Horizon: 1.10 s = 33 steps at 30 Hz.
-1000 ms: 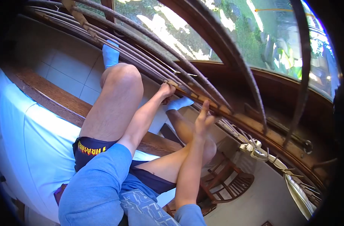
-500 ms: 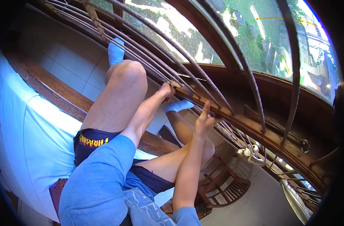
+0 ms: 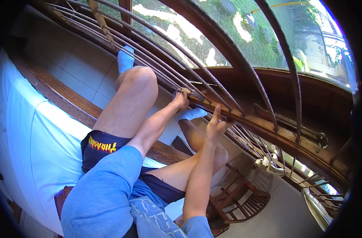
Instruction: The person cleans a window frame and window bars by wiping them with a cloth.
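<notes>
My left hand is closed at the far end of a wooden rail that the window bars run into. Just above its fingers is a pale tan part; whether this belongs to the rail cannot be made out. Beside it, a rough grey patch shows on the wood. Farther along the same rail, my right hand grips it, thumb up along the near side and fingers hidden beneath. Several long thin bars stretch past both hands toward the window.
My bent legs are below the rail, over a tiled floor. Near me are a wooden edge and a white-covered seat. A wooden chair stands at lower right. A metal latch and tied pale curtain are along the window.
The view has shifted slightly. My left hand has turned a little and sits slightly farther right in view. My right hand keeps its grip on the rail.
</notes>
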### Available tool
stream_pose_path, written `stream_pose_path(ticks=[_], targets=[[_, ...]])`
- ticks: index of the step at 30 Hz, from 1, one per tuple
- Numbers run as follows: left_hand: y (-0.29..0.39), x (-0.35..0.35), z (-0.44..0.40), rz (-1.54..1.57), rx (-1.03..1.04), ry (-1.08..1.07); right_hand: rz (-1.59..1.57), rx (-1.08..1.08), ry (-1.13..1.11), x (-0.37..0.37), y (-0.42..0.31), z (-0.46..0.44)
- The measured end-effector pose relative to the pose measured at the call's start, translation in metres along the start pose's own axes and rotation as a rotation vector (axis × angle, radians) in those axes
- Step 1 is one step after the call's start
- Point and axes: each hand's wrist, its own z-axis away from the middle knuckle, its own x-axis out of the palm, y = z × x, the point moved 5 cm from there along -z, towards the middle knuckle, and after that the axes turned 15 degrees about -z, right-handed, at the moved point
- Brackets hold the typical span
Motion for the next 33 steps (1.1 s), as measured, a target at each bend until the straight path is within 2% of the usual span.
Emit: stream_pose_path(ticks=[2,5,7,8,12,13,17,18,22,23,27,33], targets=[[0.006,-0.008,0.01,-0.011,-0.227,-0.267,0.005,-0.02,-0.004,-0.002,0.003,0.001],[0.01,0.001,0.025,0.137,-0.186,-0.215,0.02,-0.015,0.017,-0.008,-0.002,-0.001],[0.021,-0.006,0.036,0.2,-0.079,0.003,0.029,-0.007,0.002,-0.001,-0.005,0.003],[0.013,-0.003,0.036,0.191,-0.086,0.013,0.02,-0.003,-0.01,0.005,-0.004,0.005],[0.015,0.01,0.027,0.113,0.208,0.389,-0.032,-0.047,0.02,0.001,0.001,0.002],[0.017,0.007,0.024,0.121,0.215,0.388,-0.029,-0.054,0.027,-0.002,0.002,-0.001],[-0.002,-0.005,0.002,-0.095,0.041,-0.085,0.015,-0.066,0.011,-0.002,0.011,-0.003],[0.004,-0.011,0.005,-0.094,0.042,-0.086,0.016,-0.066,0.013,-0.002,0.01,-0.004],[0.025,-0.025,0.035,0.331,-0.104,-0.137,-0.022,-0.031,0.017,0.0,0.011,-0.002],[0.025,-0.021,0.04,0.328,-0.107,-0.137,-0.024,-0.027,0.015,0.0,0.012,0.0],[0.039,-0.022,0.048,0.343,0.138,0.21,-0.024,-0.038,0.03,0.0,0.009,-0.001],[0.021,-0.006,0.018,0.051,-0.08,0.049,-0.03,-0.057,-0.017,-0.002,0.01,-0.002]])
